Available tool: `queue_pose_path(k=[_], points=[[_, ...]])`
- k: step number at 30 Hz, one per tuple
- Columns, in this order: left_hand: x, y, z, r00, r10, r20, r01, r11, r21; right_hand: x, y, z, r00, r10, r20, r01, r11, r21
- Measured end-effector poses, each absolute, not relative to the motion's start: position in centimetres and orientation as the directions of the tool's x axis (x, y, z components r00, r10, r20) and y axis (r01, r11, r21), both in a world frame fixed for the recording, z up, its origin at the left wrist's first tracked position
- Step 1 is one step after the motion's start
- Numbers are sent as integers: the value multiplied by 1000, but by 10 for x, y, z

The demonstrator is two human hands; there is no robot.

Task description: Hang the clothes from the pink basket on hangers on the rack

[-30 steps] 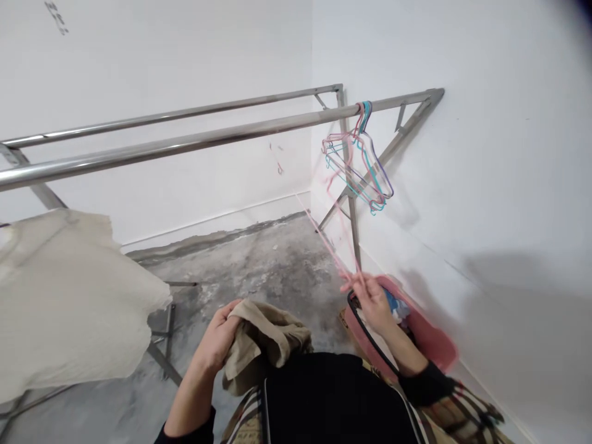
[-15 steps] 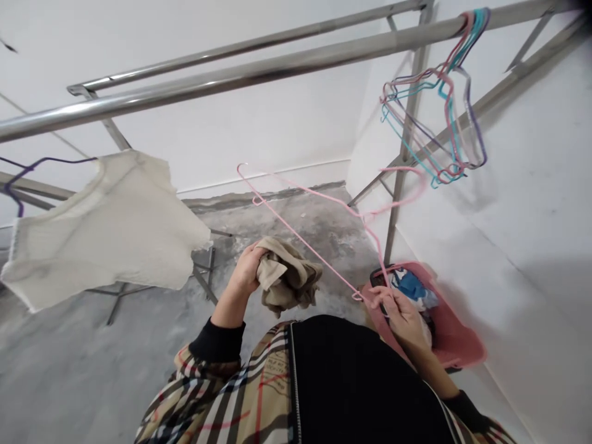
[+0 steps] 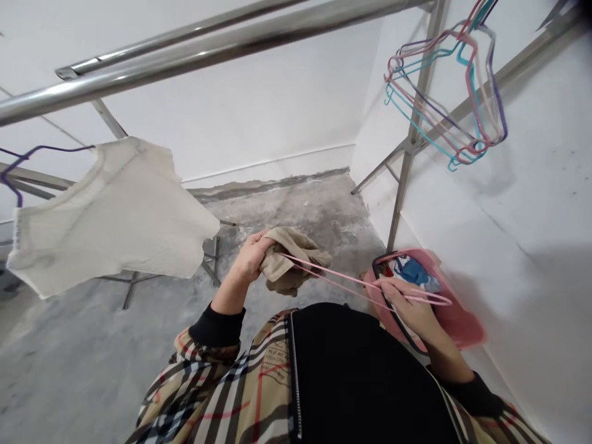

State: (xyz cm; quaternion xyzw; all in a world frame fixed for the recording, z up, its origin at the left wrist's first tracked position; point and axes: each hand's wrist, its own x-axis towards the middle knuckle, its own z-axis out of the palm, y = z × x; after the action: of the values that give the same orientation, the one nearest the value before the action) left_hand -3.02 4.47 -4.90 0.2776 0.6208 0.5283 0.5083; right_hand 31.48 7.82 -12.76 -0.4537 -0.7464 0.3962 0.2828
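Note:
My left hand [image 3: 250, 259] is closed on a crumpled beige cloth [image 3: 293, 262] above the concrete floor. My right hand [image 3: 407, 302] pinches a pink wire hanger [image 3: 351, 275], which is seen nearly edge-on and stretches left across my body. Its far end reaches the cloth, though I cannot tell whether it goes inside. Just below my right hand sits a pink plastic basket [image 3: 462, 327], with a blue item [image 3: 411, 271] and other mixed items in it.
A steel drying rack's rails [image 3: 198, 49] run overhead, with several colored wire hangers [image 3: 444, 92] bunched at the right. A white garment [image 3: 106, 216] hangs on a purple hanger at the left. White walls meet the concrete floor [image 3: 300, 203] ahead.
The pink hanger has turned from a wide open outline to nearly edge-on, with its far end now at the cloth. The left hand and cloth have moved slightly up in view.

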Motion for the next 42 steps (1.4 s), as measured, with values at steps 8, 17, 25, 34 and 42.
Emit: queue_pose_path(k=[8,17,25,34,42], points=[[-34,43,-46,-236,912,-334,145,373,916,309,86,-115,-406,903,139,489,343,-802],[-28,44,-49,-222,870,-439,-110,425,898,311,92,-93,-553,831,52,464,359,-810],[39,48,-74,42,998,-54,760,3,650,248,91,-130,-512,857,57,326,255,-910],[20,47,-59,420,840,343,862,-488,140,252,102,-170,-340,935,-103,84,-79,-993],[-37,61,-26,331,823,461,930,-366,-15,250,109,-151,-278,958,-65,-53,-82,-995]])
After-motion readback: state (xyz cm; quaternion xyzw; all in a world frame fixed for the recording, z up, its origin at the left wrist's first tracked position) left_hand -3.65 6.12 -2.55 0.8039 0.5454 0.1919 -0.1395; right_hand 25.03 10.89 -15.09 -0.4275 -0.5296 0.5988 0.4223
